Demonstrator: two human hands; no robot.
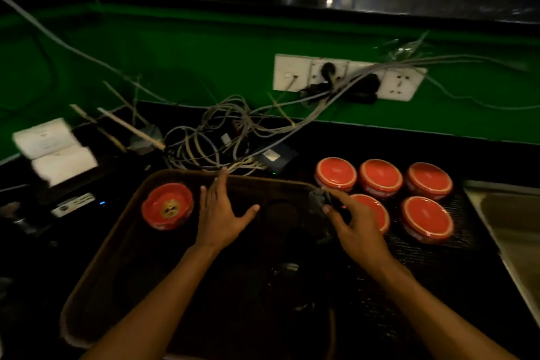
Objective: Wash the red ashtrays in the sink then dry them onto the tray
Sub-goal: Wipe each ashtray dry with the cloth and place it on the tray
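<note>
We see left hand (219,211) flat, fingers spread above tray (96,238); right hand (355,221) pinching dark cloth (318,199); one upright ashtray (167,206) on tray.

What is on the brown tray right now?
One red ashtray sits upright on the tray, far left. The left hand hovers open over it. The dark middle and the part under the forearms cannot be made out.

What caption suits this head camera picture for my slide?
Left hand open over the tray holding one upright ashtray; right hand grips a cloth beside five upturned ashtrays.
</note>
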